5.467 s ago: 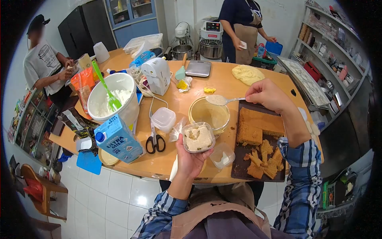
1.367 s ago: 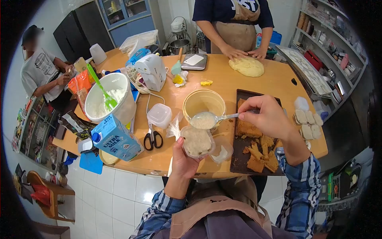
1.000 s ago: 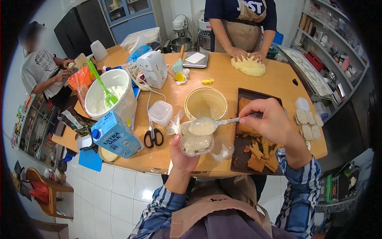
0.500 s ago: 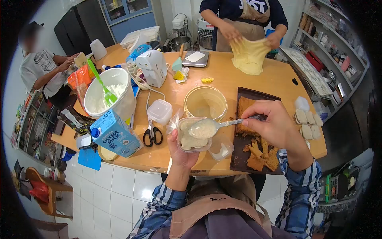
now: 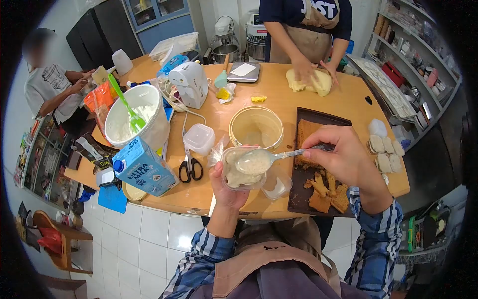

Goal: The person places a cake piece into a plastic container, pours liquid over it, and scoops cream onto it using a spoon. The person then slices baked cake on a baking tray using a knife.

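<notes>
"What's being held?"

"The left hand (image 5: 230, 196) grasps a small clear container (image 5: 244, 188) of pale mixture (image 5: 231, 172), on the near side of the round tub (image 5: 256, 122). The right hand (image 5: 336, 149) pinches a spoon (image 5: 272, 157), tip over that container."

"And the cake (image 5: 319, 201)?"

"On a dark tray (image 5: 298, 197), right of the tub."

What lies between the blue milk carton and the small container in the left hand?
In the head view, the scissors lie on the table between the milk carton and the container in the left hand.
</notes>
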A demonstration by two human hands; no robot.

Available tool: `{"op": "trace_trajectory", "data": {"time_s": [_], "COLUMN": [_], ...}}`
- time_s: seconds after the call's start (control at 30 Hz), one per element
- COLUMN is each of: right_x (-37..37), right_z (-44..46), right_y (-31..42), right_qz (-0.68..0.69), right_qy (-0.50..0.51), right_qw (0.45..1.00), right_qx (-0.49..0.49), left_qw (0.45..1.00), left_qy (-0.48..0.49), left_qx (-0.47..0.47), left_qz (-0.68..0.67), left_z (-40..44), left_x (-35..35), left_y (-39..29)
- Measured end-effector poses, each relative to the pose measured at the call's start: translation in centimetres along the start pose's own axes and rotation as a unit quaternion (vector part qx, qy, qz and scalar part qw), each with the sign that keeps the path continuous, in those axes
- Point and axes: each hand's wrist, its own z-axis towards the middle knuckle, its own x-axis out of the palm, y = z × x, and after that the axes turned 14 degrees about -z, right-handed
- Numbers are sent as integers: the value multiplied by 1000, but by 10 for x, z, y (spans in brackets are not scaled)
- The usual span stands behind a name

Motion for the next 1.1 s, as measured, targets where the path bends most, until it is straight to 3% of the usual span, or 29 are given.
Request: {"op": "trace_trajectory", "data": {"time_s": [0.13, 0.23, 0.73, 0.93, 1.1], "right_x": [-1, 0, 3, 3, 4], "right_z": [1, 1, 1, 1, 0], "right_y": [-1, -1, 4, 7, 11], "right_qz": [-7, -3, -5, -6, -7], "right_qy": [-4, -4, 15, 17, 22], "right_qw": [1000, 1000, 1000, 1000, 1000], "right_qx": [-1, -2, 10, 5, 11], "left_qw": [999, 997, 997, 979, 968], "left_qy": [23, -58, -73, -70, -77], "left_qx": [-23, -35, -26, -52, -74], "left_qz": [-4, 36, -11, -183, -227], "left_z": [1, -2, -4, -3, -2], "left_x": [-4, 3, -10, -4, -6], "left_y": [-3, -5, -3, -2, 3]}}
